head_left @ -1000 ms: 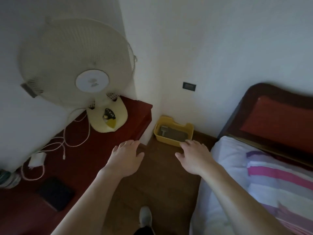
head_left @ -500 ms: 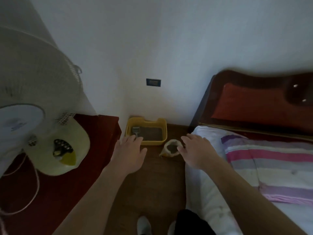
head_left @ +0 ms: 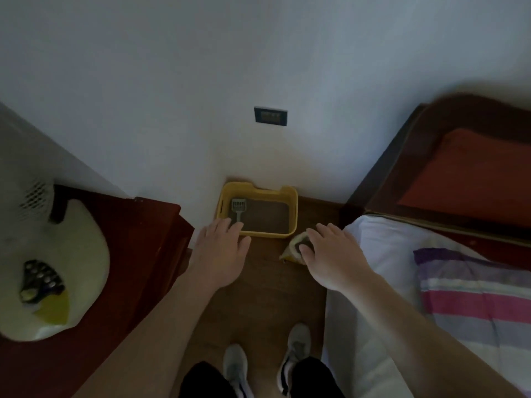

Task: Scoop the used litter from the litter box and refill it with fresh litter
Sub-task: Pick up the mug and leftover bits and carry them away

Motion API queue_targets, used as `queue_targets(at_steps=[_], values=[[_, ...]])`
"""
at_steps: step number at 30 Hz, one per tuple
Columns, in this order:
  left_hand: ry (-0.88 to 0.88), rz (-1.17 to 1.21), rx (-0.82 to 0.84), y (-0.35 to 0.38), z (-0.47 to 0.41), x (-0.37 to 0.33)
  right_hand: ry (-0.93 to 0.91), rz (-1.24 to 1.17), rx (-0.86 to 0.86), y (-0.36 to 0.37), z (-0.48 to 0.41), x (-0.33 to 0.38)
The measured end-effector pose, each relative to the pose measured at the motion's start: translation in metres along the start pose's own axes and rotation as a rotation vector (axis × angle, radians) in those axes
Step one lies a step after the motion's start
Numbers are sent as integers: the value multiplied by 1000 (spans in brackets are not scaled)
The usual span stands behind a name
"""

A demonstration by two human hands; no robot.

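Note:
A yellow litter box (head_left: 292,209) stands on the wooden floor against the white wall, holding brown-grey litter (head_left: 267,216). A grey slotted scoop (head_left: 239,208) lies in its left half, handle toward me. An open bag (head_left: 294,247) sits on the floor just right of the box's front corner. My left hand (head_left: 221,251) hovers palm down in front of the box's left corner, fingers apart, holding nothing. My right hand (head_left: 333,254) is spread over the bag and covers part of it; whether it touches the bag I cannot tell.
A dark red cabinet (head_left: 138,254) with a pale fan base (head_left: 57,268) is at left. A bed (head_left: 402,268) with a striped blanket and dark headboard (head_left: 402,145) is at right. My shoes (head_left: 296,349) stand on the narrow floor strip. A wall socket (head_left: 270,116) is above the box.
I have stepped closer and turned right; the fan slid out to the left. The litter box and the bag now lie just beyond my fingertips, both hands lower and nearer them.

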State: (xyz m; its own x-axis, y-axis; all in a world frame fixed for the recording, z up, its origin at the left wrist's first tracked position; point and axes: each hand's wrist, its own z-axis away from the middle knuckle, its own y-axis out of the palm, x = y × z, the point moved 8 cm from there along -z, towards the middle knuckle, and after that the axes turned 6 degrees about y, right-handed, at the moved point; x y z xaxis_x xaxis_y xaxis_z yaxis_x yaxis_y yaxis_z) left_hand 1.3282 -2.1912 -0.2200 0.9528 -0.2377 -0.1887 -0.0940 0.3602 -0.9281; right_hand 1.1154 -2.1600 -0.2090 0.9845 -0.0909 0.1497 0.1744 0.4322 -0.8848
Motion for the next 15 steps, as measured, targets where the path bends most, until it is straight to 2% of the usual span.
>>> queue_targets(at_steps=[6,15], values=[[-50,34,39,98,-73,33,-6,-31,17,71,-92,-11],[-109,70,29,298,-168,117,-75,1,16,268,-237,-17]])
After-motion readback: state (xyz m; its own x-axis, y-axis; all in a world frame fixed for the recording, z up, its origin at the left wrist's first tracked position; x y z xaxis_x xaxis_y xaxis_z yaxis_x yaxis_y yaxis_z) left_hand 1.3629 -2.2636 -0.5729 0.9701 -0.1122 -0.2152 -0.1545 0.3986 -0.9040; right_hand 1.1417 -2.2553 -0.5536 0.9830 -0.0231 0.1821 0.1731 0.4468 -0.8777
